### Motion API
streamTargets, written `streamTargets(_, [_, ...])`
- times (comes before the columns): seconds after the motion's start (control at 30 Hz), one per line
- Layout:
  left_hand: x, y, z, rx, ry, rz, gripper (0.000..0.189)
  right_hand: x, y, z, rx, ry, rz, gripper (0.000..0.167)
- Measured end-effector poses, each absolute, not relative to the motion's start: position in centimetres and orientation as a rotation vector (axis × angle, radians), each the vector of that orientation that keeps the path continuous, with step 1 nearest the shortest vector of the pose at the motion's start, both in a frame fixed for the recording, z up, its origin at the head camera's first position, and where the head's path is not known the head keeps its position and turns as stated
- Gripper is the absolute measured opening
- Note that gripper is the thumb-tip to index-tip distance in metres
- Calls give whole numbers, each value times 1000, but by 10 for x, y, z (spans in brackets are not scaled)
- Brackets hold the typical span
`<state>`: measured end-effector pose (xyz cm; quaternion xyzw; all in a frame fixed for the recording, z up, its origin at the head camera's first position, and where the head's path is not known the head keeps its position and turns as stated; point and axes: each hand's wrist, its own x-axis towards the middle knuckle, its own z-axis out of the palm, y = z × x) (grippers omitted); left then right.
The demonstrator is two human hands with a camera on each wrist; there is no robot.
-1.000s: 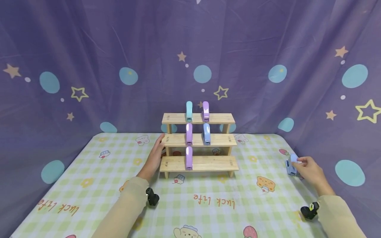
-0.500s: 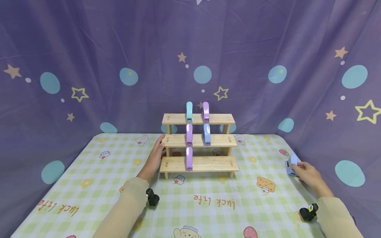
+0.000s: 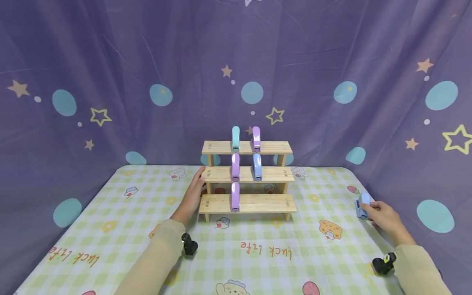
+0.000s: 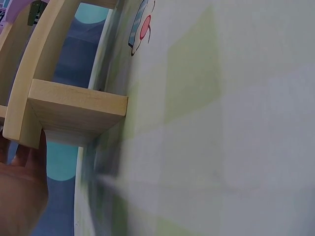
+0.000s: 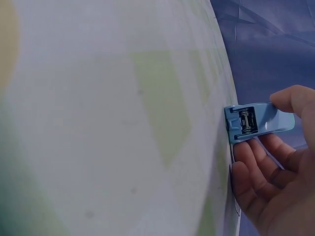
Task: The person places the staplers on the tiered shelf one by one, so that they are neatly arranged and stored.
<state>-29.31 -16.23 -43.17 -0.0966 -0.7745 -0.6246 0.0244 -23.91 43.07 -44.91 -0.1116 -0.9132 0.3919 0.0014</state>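
Observation:
At the right edge of the table, my right hand (image 3: 385,219) pinches a light blue stapler (image 5: 263,123). In the right wrist view the thumb lies on one side of it and fingers on the other, its base at the tablecloth. My left hand (image 3: 189,198) holds the left end of a three-step wooden shelf (image 4: 74,101) at the middle board, fingertips partly hidden behind the wood. A teal stapler (image 3: 235,139) and a purple stapler (image 3: 256,139) stand on the top step. The middle step bears a purple stapler (image 3: 235,167) and a blue stapler (image 3: 257,167). Another purple stapler (image 3: 235,196) stands on the bottom step.
A checked, cartoon-printed tablecloth (image 3: 129,229) covers the table. A purple curtain (image 3: 177,53) with stars and dots hangs behind it and along both sides. Black wrist cameras, such as the right wrist camera (image 3: 383,265), sit at both sleeves.
My right thumb and fingers have shifted lower on the light blue stapler and closed around its side. The stapler has hardly moved; the left hand stays at the shelf.

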Motion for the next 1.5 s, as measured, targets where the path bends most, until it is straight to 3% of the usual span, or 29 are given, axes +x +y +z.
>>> streamTargets(0.73, [-297, -164, -433, -309, -2389, -1954, 54, -239, 417, -442, -290, -2895, 1138, 66])
streamTargets(1.0, [-281, -161, -409, -307, -2412, -2008, 54, -236, 402, -433, -186, -2883, 1092, 54])
streamTargets(1.23, [-276, -159, -403, -316, -2419, -1999, 54, -239, 385, -421, -135, -2882, 1101, 55])
streamTargets(1.5, [-300, -164, -437, -329, -2384, -1925, 56, -238, 355, -402, -4, -2845, 1143, 44])
